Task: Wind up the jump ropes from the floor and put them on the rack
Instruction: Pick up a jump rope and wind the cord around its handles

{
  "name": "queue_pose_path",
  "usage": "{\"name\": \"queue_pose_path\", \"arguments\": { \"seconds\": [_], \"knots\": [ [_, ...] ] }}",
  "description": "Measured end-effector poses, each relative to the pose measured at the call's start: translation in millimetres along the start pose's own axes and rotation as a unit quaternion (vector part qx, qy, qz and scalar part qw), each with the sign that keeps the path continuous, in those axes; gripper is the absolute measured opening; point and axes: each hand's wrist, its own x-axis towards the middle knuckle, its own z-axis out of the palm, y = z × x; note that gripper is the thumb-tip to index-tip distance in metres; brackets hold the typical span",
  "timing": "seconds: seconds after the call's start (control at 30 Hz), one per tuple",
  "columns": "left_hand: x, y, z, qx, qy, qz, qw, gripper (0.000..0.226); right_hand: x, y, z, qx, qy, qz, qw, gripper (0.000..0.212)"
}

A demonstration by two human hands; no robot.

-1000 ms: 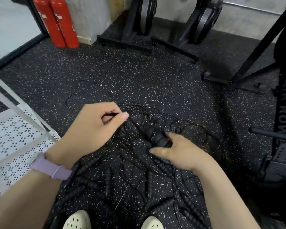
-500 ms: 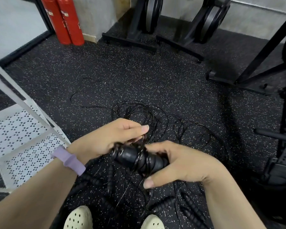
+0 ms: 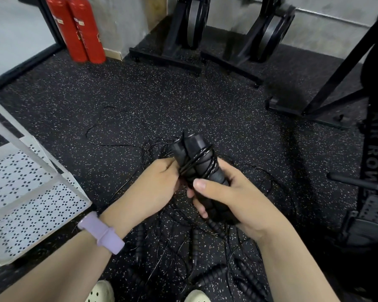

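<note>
Above cream clogs (image 3: 100, 290), right hand (image 3: 234, 197) curled round paired black jump rope handles (image 3: 196, 164) wrapped in thin cord, left hand (image 3: 155, 186) pinching that cord, loose jump ropes (image 3: 212, 275) tangled on speckled rubber floor (image 3: 183, 101), white perforated rack (image 3: 28, 192) left, red fire extinguishers (image 3: 79, 29) beyond.

Even, moderately bright indoor light, soft shadows under rower frames (image 3: 310, 99). Wide-angle bending at edges. Slight motion blur on weight stands (image 3: 268, 31) and extinguishers (image 3: 79, 29); black floor (image 3: 183, 99) swallows rope detail.
</note>
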Motion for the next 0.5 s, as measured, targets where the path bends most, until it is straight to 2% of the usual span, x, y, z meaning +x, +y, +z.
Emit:
{"name": "queue_pose_path", "arguments": {
  "seconds": [0.07, 0.17, 0.27, 0.4, 0.5],
  "knots": [
    [-5.5, 7.3, 2.8, -0.047, -0.005, -0.005, 0.999, 0.042, 2.4, 0.2, 2.0, 0.035, 0.004, -0.013, 0.999, 0.023],
    [-10.7, 13.2, 4.2, -0.087, -0.035, -0.009, 0.996, 0.050, 4.4, 1.0, 0.1, 0.093, 0.012, -0.037, 0.995, 0.033],
    [-13.5, 9.0, 1.1, 0.063, -0.018, 0.005, 0.998, 0.059, 3.7, 0.3, -5.9, 0.160, 0.054, -0.063, 0.984, 0.052],
    [-16.1, 5.6, -8.6, 0.252, 0.052, 0.039, 0.965, 0.071, 0.4, -5.3, -17.4, 0.178, 0.176, -0.080, 0.965, 0.043],
    [-12.5, 0.2, -17.2, 0.299, 0.119, 0.063, 0.945, 0.069, -2.7, -8.4, -22.8, 0.150, 0.248, -0.067, 0.955, 0.041]
  ]
}}
